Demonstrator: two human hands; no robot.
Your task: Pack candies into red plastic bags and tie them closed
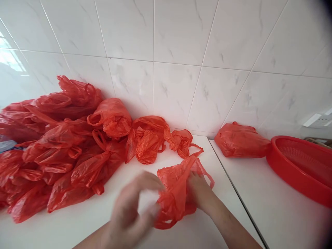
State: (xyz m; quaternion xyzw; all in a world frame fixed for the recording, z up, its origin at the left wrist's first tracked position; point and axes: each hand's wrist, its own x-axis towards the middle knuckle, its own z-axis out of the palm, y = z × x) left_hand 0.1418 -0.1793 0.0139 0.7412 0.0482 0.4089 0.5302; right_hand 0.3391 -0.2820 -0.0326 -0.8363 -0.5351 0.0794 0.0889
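A thin red plastic bag [172, 188] with loop handles stands crumpled on the white surface in front of me. My right hand [196, 185] reaches into its mouth from the right, and the film covers the fingers, so their grip is hidden. At the bag's left side is my left hand [135, 204], blurred by motion. Its fingers are curved, with a wide gap between them and the thumb. The fingertips come up to the bag's edge, but I see nothing held between them.
A heap of filled red bags [59, 145] covers the left side. Crumpled red bags [147, 138] lie along the tiled wall [176, 83]. To the right, past a seam [233, 183], are another filled bag [240, 140] and a round red basket [298, 176].
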